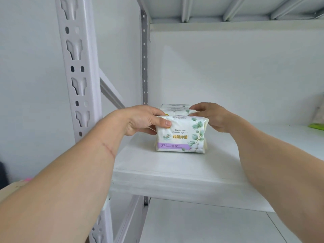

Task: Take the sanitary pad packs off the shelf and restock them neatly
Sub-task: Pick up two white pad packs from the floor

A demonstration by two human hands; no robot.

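Front pack [180,134] is standing upright on the white shelf [175,174], centre of the frame, printed face toward the camera, a little back from the shelf's front edge. Left hand [142,120] is pinching its upper left corner, thumb on the printed face and fingers curled behind, likely to keep it square and upright while it is being lined up. Right hand [213,116] is reaching over the upper right corner; its fingers are running behind the pack toward the back packs [175,109], so whether they are gripping or only pressing cannot be told. Both hands on opposite corners is looking like straightening a row rather than lifting.

Count: one pack fully showing in front, and behind it edges of what is probably two or three more, mostly hidden, so the total is unclear. Two hands, both bare forearms coming in from the lower corners.

Outward: grey slotted shelf post [78,76] is running down the left of the frame, a green-edged packet [317,126] is sitting at the far right edge, and a lower shelf [201,223] is showing at the bottom.
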